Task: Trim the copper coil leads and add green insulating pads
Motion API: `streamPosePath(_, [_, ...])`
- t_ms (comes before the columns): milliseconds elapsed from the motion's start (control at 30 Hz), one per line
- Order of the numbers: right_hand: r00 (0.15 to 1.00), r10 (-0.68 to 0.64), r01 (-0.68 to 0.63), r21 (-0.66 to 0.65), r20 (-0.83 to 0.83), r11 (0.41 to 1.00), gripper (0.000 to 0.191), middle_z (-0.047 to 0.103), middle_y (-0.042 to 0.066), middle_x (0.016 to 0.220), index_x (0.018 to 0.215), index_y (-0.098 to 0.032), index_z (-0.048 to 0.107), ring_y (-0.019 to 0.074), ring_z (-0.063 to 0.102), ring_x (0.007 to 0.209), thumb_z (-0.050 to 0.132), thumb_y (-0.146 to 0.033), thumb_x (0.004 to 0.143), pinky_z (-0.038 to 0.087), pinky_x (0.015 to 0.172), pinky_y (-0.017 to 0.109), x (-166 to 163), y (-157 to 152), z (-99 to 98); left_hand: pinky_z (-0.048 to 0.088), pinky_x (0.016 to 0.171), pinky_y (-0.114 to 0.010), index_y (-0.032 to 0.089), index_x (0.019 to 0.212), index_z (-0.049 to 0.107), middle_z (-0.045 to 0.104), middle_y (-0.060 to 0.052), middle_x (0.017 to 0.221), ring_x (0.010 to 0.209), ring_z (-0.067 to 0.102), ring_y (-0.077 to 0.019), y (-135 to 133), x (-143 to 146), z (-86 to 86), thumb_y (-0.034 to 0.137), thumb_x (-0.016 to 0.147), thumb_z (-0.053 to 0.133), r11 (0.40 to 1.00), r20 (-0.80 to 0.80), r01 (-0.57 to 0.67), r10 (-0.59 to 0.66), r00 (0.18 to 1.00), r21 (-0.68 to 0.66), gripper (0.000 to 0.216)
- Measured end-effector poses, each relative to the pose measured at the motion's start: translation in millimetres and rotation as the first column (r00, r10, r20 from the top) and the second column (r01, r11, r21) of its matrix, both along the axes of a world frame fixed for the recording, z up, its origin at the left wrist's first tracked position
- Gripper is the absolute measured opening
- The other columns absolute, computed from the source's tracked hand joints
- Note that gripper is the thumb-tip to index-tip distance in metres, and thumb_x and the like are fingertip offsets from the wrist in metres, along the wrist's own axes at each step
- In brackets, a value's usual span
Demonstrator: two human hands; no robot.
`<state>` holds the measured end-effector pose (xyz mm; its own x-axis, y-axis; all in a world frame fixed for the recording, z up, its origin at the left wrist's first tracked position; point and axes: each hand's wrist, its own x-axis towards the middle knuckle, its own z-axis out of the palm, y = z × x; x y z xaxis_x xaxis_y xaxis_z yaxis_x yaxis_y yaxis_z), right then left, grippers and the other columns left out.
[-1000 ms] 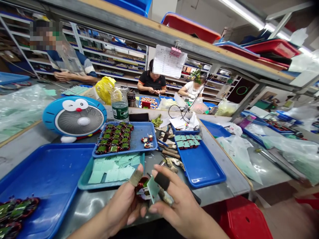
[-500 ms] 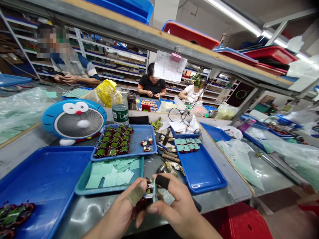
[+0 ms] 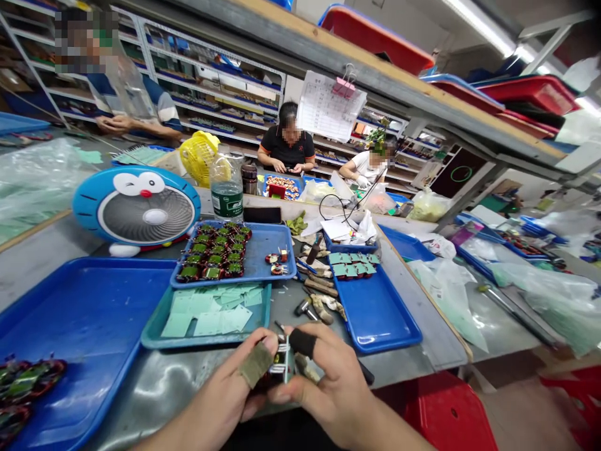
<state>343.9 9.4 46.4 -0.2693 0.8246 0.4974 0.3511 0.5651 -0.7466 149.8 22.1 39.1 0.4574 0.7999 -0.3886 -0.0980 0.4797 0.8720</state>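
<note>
Close to the bench's front edge, my left hand (image 3: pixel 230 385) pinches a wire-wound coil (image 3: pixel 277 363), with a cloth wrap around its thumb. My right hand (image 3: pixel 331 382) has thumb and finger closed on a thin green board (image 3: pixel 288 360), which stands on edge against the coil's pale leads. A black sleeve covers one right finger. The fingers hide much of the coil. Just beyond the hands, a teal tray (image 3: pixel 146 337) holds loose green boards (image 3: pixel 223 318). Behind it, a blue tray (image 3: pixel 270 230) carries rows of coils (image 3: pixel 216 250).
A blue tray (image 3: pixel 375 313) with board-topped coils (image 3: pixel 352 265) lies right, beside hand tools (image 3: pixel 322 287). Another blue tray (image 3: pixel 94 300) with coils is left. Behind stand a cartoon fan (image 3: pixel 145 210) and a bottle (image 3: pixel 226 194). A shelf beam (image 3: pixel 347 62) crosses overhead. Several people sit beyond.
The view has tilted slightly down, so the bench appears higher. Both hands stay together on the coil and board, which now sit closer together between the fingers.
</note>
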Motion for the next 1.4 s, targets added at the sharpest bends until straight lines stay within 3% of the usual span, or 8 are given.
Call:
streamPosePath(267, [0.998,-0.067,0.067,0.015,0.021,0.998,0.049,0.073,0.009,0.121,0.133,-0.018,0.07,0.0187,0.069,0.11,0.079,-0.044,0.092,0.052,0.098,0.025,-1.8,6.2,-8.1,0.028,0.05,-0.018,0.022,0.103,0.065,0.042,0.004,0.073,0.059,0.034,-0.0101,10.1,5.2,-10.5,0.07,0.092,0.063,1.0,0.048,-0.017,0.015,0.999,0.026,0.049])
streamPosePath(433, [0.994,-0.067,0.047,-0.221,-0.087,0.974,0.061,0.06,0.009,0.147,0.145,-0.027,0.061,0.0248,0.058,0.134,0.08,-0.046,0.09,0.044,0.114,0.035,11.5,6.5,-17.8,0.044,0.061,-0.024,0.024,0.119,0.061,0.056,0.0,0.082,0.065,0.048,-0.0134,16.5,6.3,-4.7,0.065,0.097,0.058,0.992,0.1,-0.023,0.01,0.995,0.126,0.047])
streamPosePath(667, [0.851,-0.151,-0.206,-0.584,-0.504,0.785,0.061,0.074,0.01,0.118,0.134,-0.021,0.066,0.0289,0.069,0.11,0.08,-0.056,0.087,0.055,0.098,0.043,8.7,-3.5,-17.6,0.044,0.109,-0.042,0.032,0.132,0.063,0.06,-0.009,0.136,0.126,0.059,-0.032,17.8,-8.5,-4.6,0.046,0.097,0.069,0.822,-0.116,0.105,-0.048,0.992,0.559,0.038])
streamPosePath(733, [0.863,-0.149,-0.169,-0.554,-0.483,0.815,0.054,0.074,0.008,0.122,0.134,-0.024,0.067,0.028,0.069,0.113,0.083,-0.046,0.087,0.053,0.102,0.042,5.2,-7.3,-16.3,0.042,0.113,-0.042,0.034,0.129,0.064,0.053,-0.008,0.146,0.134,0.054,-0.0328,15.8,-10.1,-9.0,0.041,0.096,0.072,0.808,-0.096,0.109,-0.066,0.993,0.579,0.035])
streamPosePath(833, [0.922,-0.152,0.012,-0.365,-0.356,0.931,0.054,0.069,0.005,0.132,0.141,-0.031,0.062,0.0247,0.067,0.121,0.081,-0.037,0.091,0.051,0.107,0.036,4.5,-12.1,-21.0,0.043,0.111,-0.04,0.04,0.139,0.052,0.047,-0.006,0.152,0.136,0.052,-0.0321,14.5,-9.6,-12.8,0.045,0.082,0.087,0.898,0.033,0.087,-0.112,0.993,0.431,0.068])
streamPosePath(1000, [0.988,-0.142,0.146,0.064,-0.054,0.987,0.066,0.064,0.006,0.135,0.154,-0.036,0.048,0.0211,0.064,0.123,0.076,-0.031,0.095,0.05,0.107,0.03,7.8,-13.0,-31.2,0.052,0.065,-0.028,0.024,0.126,0.056,0.061,-0.004,0.095,0.071,0.062,-0.0163,22.1,-5.2,-11.7,0.071,0.097,0.052,0.961,0.113,0.237,-0.253,0.961,0.141,0.055])
streamPosePath(1233, [0.98,-0.175,0.17,-0.059,-0.09,0.984,0.054,0.067,0.005,0.127,0.141,-0.032,0.06,0.0218,0.068,0.115,0.077,-0.045,0.092,0.054,0.1,0.03,3.9,-15.4,-31.5,0.035,0.053,-0.021,0.022,0.119,0.059,0.05,0.003,0.071,0.057,0.043,-0.0117,19.8,1.2,-7.5,0.07,0.099,0.05,0.956,-0.097,0.236,-0.222,0.97,0.173,0.053])
streamPosePath(1400, [0.974,-0.189,0.197,0.062,-0.124,0.978,0.057,0.073,0.006,0.12,0.141,-0.03,0.062,0.0206,0.07,0.108,0.075,-0.056,0.092,0.054,0.099,0.03,-10.4,-18.5,-34.9,0.031,0.047,-0.021,0.022,0.123,0.066,0.055,0.001,0.067,0.051,0.04,-0.0113,13.5,-6.8,-16.4,0.069,0.096,0.056,0.967,-0.12,0.228,-0.214,0.969,0.116,0.055])
